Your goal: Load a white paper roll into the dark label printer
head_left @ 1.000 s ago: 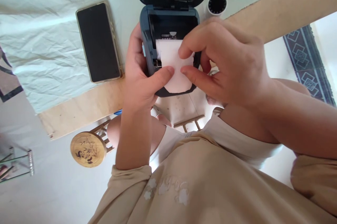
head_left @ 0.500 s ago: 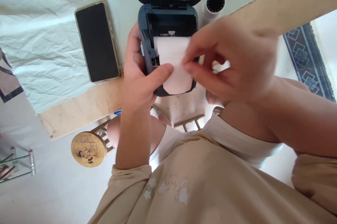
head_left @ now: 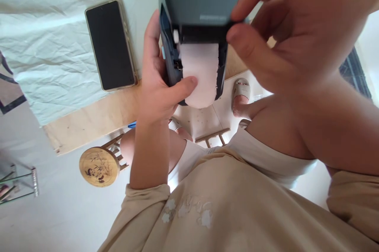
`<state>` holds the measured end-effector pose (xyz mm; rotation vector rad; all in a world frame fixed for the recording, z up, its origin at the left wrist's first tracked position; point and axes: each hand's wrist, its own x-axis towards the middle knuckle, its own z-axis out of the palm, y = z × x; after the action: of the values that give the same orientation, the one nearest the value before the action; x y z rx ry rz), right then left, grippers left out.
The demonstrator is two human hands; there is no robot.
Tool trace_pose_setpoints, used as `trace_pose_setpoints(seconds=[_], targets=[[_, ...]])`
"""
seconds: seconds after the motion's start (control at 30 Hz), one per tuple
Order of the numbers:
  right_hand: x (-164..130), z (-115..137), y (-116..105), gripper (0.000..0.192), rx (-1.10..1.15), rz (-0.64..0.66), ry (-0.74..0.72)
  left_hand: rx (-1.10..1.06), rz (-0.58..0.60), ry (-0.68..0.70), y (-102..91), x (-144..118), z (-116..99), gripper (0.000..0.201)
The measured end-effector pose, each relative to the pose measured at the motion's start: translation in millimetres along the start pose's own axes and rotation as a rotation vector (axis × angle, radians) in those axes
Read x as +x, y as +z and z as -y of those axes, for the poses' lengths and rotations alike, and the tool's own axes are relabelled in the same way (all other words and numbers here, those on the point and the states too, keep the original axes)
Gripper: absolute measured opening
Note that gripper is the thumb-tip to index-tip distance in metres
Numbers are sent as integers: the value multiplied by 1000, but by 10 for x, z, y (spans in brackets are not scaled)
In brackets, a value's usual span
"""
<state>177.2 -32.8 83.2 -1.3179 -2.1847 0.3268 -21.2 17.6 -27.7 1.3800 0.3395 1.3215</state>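
A small dark blue-grey label printer (head_left: 166,58) is held up over the table edge by my left hand (head_left: 161,82). My left fingers wrap its left side, and the thumb presses on a white paper strip (head_left: 201,72) that hangs out over the printer's front. The printer's lid (head_left: 204,1) is tilted part of the way down above the strip. At the lid's right front corner my right hand (head_left: 275,27) pinches the edge between thumb and index finger. The paper roll inside the printer is hidden under the lid.
A dark-screened phone (head_left: 111,44) lies on the pale green cloth (head_left: 59,66), left of the printer. The wooden table edge (head_left: 91,111) runs below it. A round wooden stool (head_left: 99,166) stands on the floor at lower left. My legs are under the table edge.
My right hand has left the paper strip, moved up to the lid and swung it from upright to partly lowered. My left hand keeps its hold on the printer.
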Motion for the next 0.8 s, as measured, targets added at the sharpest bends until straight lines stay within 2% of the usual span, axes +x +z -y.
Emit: trace_pose_setpoints(seconds=[0.07, 0.17, 0.27, 0.33, 0.43, 0.53, 0.67, 0.8], targets=[[-41, -15, 14, 26, 8, -84, -107, -11, -35, -30, 20, -14, -24, 94], [-71, -96, 81, 29, -7, -133, -231, 12, -80, -111, 143, -10, -133, 99], [-72, -157, 150, 21, -32, -122, -283, 7, -220, -193, 353, 20, -285, 92], [-74, -153, 175, 19, 0, -96, -283, -4, -272, -217, 485, 36, -374, 85], [-90, -94, 185, 21, 149, -76, -218, 11, -283, -247, 585, 36, -443, 79], [-115, -31, 188, 19, 297, -58, -114, 47, -278, -282, 546, 5, -421, 72], [-143, -17, 207, 49, 352, -52, 42, 72, -262, -312, 393, -47, -328, 65], [-160, -65, 270, 71, 370, 80, 119, 49, -251, -299, 361, -47, -308, 61]])
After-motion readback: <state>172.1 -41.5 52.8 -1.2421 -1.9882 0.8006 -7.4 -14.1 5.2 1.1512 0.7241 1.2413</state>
